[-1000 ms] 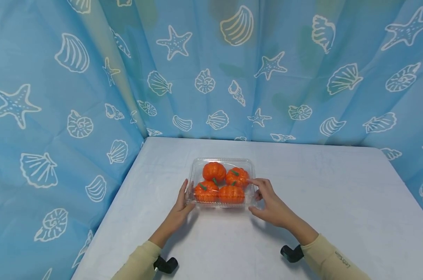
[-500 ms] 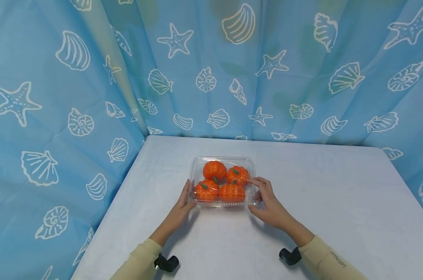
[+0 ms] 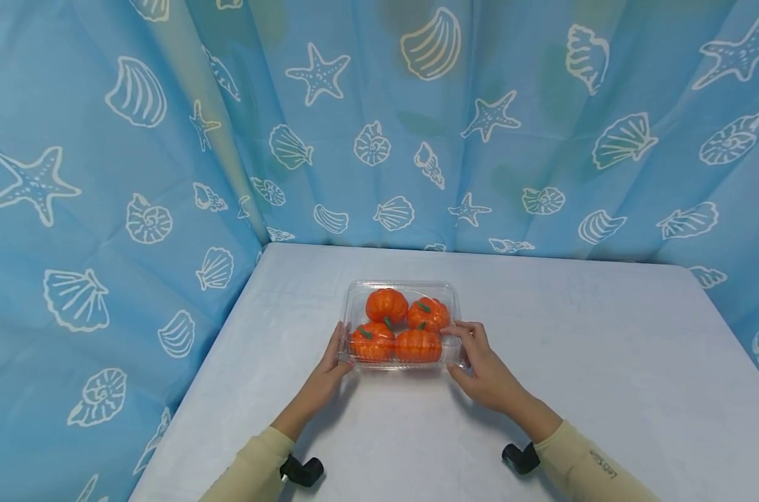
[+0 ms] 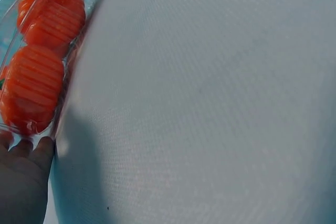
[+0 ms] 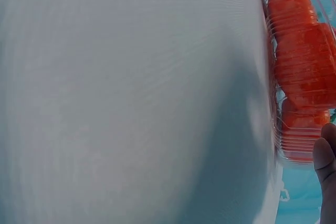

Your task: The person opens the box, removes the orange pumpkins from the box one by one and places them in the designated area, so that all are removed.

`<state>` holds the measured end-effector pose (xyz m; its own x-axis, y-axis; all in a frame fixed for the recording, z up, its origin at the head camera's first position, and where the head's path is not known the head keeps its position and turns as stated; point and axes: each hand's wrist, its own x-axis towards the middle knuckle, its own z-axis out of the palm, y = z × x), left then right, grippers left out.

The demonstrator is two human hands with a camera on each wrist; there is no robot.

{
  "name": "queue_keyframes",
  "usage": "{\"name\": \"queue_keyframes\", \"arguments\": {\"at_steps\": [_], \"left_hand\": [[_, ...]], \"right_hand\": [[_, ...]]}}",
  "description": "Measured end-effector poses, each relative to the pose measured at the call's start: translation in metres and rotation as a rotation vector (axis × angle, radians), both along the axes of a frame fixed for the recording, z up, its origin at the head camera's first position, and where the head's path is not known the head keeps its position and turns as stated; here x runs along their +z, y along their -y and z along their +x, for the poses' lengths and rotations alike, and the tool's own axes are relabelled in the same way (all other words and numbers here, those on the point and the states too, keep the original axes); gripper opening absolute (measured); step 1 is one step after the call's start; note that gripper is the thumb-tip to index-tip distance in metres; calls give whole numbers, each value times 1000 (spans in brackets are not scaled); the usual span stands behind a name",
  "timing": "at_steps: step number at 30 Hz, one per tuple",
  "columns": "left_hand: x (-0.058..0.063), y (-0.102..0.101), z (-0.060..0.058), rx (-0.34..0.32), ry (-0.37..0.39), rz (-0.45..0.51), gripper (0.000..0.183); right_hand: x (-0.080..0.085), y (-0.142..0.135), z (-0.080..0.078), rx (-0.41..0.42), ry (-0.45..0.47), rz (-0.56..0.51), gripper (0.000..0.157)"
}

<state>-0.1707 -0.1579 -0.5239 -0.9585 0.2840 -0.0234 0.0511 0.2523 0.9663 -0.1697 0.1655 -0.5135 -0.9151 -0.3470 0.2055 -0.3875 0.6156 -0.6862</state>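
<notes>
A clear plastic box [image 3: 411, 365] stands on the white-covered table, holding several small orange pumpkins [image 3: 418, 346] with green stems. My left hand [image 3: 319, 380] grips its left side, fingers stretched along the wall and thumb at the near corner. At the right side, my right hand [image 3: 483, 366] holds the box with bent fingers over the edge and the thumb at the near corner. Close up, the left wrist view has the left fingertips [image 4: 42, 153] against the box's end. The right wrist view has the right thumb [image 5: 323, 153] beside the ribbed wall.
The white tabletop [image 3: 605, 348] reaches back to a blue curtain [image 3: 379, 125] printed with shells and starfish, which also hangs along the left. Black wrist mounts [image 3: 520, 459] sit beside the sleeves.
My right hand closes in slightly on the box's right side, its thumb nearer the front corner. The left hand and the box stay nearly where they were.
</notes>
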Motion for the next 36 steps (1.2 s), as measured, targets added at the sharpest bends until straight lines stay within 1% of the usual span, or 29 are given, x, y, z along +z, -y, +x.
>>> {"name": "queue_keyframes", "arguments": {"at_steps": [6,11,18,24,28,32,36], "left_hand": [[0,-1,0,18,8,-35,77],[-1,-1,0,16,8,-45,77],[0,-2,-1,23,24,-46,77],[0,-2,-1,18,12,-47,76],[0,-1,0,4,-15,-38,76],[0,0,0,1,-29,-39,76],[0,2,0,-1,-33,-36,76]], "right_hand": [[0,-1,0,17,-7,1,55],[-1,-1,-1,25,-3,-9,55],[0,0,-2,33,-9,29,56],[3,-2,-2,43,-30,60,58],[6,-6,-3,51,0,77,61],[7,-12,-4,58,16,64,63],[9,-18,-5,93,-6,32,67]]}}
